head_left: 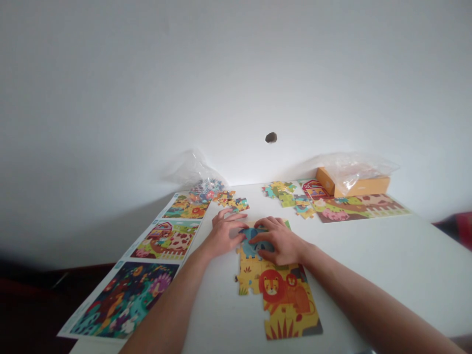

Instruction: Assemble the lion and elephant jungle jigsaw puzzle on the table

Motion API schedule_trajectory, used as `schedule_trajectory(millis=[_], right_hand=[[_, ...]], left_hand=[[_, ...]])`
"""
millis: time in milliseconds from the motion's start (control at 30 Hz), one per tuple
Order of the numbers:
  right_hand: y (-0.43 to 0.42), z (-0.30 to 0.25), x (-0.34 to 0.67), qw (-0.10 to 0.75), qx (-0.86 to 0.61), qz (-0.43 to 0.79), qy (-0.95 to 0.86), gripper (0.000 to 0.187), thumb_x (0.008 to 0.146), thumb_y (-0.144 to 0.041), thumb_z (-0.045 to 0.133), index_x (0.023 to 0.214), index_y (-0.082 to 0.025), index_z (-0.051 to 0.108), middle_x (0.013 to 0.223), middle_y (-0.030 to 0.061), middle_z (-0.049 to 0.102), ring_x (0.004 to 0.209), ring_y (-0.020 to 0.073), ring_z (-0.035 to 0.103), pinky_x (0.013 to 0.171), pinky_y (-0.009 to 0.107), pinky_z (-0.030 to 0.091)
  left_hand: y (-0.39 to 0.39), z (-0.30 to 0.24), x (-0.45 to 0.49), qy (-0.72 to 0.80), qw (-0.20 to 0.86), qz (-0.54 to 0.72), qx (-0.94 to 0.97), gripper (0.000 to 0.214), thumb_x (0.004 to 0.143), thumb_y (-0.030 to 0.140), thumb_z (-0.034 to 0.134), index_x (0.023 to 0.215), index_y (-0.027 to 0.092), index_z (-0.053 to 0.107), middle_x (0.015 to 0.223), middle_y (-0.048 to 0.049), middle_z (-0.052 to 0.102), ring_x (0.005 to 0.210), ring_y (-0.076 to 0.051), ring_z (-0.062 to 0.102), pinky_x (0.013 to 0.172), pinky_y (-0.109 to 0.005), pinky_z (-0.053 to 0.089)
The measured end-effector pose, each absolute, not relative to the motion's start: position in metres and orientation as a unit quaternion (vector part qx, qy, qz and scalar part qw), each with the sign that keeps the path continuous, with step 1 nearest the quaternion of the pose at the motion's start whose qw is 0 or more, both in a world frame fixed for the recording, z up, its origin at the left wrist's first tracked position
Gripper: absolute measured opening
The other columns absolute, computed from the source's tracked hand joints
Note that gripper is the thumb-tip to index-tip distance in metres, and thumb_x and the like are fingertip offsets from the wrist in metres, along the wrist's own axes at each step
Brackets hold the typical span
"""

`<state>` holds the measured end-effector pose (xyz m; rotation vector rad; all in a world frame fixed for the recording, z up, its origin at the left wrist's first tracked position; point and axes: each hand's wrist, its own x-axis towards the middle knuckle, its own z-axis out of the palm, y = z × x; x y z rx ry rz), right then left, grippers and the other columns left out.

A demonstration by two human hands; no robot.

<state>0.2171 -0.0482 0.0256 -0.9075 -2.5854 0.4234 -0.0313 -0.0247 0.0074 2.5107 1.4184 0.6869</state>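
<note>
Left hand [223, 231]: palm down and flat, fingers loosely spread, grasping nothing. Fingertips rest at the upper left edge of the lion puzzle.
Right hand [278, 241]: palm down, fingers close together and a little curved, pressing on the blue elephant part. Closes round nothing.
Lion puzzle [285, 300]: partly joined, flat on the table between the two forearms. Two orange lions on yellow ground, far end under both hands.
Blue elephant part [250, 247]: at the puzzle's far end, showing between the hands and mostly covered by the right one. Cannot tell whether locked in or only laid on.
Table [387, 255]: white, set against a pale wall.
Picture sheets [167, 239]: three in a row along the left edge. Dark jungle scene nearest, farm scene in the middle, yellow scene farthest.
Loose pieces [233, 200]: small heap just beyond the left hand, near its fingertips yet apart from them.
Clear bag [204, 187]: at the far left by the wall, more pieces inside, touching the heap.
Second cluster [283, 191]: green and yellow pieces, farther back and to the right of the hands.
Farm puzzle [357, 206]: partly joined, at the far right, well apart from both hands.
Orange box [359, 186]: behind the farm puzzle by the wall — crumpled plastic wrap [354, 164] lying over it.
Dark spot [271, 137]: alone on the wall, above the table.
</note>
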Motion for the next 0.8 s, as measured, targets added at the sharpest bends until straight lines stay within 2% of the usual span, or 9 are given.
schedule_trajectory(millis=[233, 567, 733, 800], right_hand=[[-0.0479, 0.0252, 0.2156, 0.177, -0.335, 0.148, -0.914, 0.037, 0.079, -0.031, 0.068, 0.116, -0.034, 0.07, 0.128, 0.0074, 0.053, 0.118, 0.0298, 0.047, 0.102, 0.051, 0.034], [-0.0428, 0.0216, 0.2184, 0.187, -0.324, 0.168, -0.912, 0.037, 0.079, -0.03, 0.069, 0.116, -0.034, 0.071, 0.137, 0.0084, 0.049, 0.125, 0.0299, 0.046, 0.109, 0.054, 0.031], [-0.0421, 0.0186, 0.2168, 0.16, -0.334, 0.208, -0.905, 0.043, 0.079, -0.028, 0.069, 0.122, -0.029, 0.067, 0.153, 0.0106, 0.036, 0.143, 0.0331, 0.03, 0.117, 0.06, 0.016], [-0.0407, 0.0173, 0.2167, 0.15, -0.338, 0.218, -0.903, 0.043, 0.081, -0.03, 0.068, 0.124, -0.029, 0.065, 0.157, 0.0108, 0.032, 0.147, 0.034, 0.024, 0.118, 0.06, 0.014]], left_hand=[[-0.0274, 0.0122, -0.0286, 0.468, 0.123, 0.219, 0.847, 0.026, 0.079, 0.028, 0.07, 0.105, 0.032, 0.076, 0.128, 0.0015, 0.068, 0.135, -0.033, 0.042, 0.113, -0.055, 0.031], [-0.0293, 0.018, -0.0281, 0.462, 0.134, 0.206, 0.852, 0.027, 0.077, 0.029, 0.073, 0.103, 0.032, 0.078, 0.127, 0.0009, 0.069, 0.133, -0.033, 0.044, 0.112, -0.054, 0.03], [-0.029, 0.0169, -0.0282, 0.458, 0.135, 0.211, 0.853, 0.027, 0.076, 0.028, 0.072, 0.102, 0.032, 0.078, 0.127, 0.0006, 0.069, 0.128, -0.031, 0.046, 0.111, -0.051, 0.032], [-0.029, 0.0167, -0.0281, 0.456, 0.136, 0.209, 0.854, 0.026, 0.076, 0.029, 0.072, 0.102, 0.032, 0.078, 0.128, 0.001, 0.068, 0.128, -0.03, 0.046, 0.112, -0.051, 0.031]])
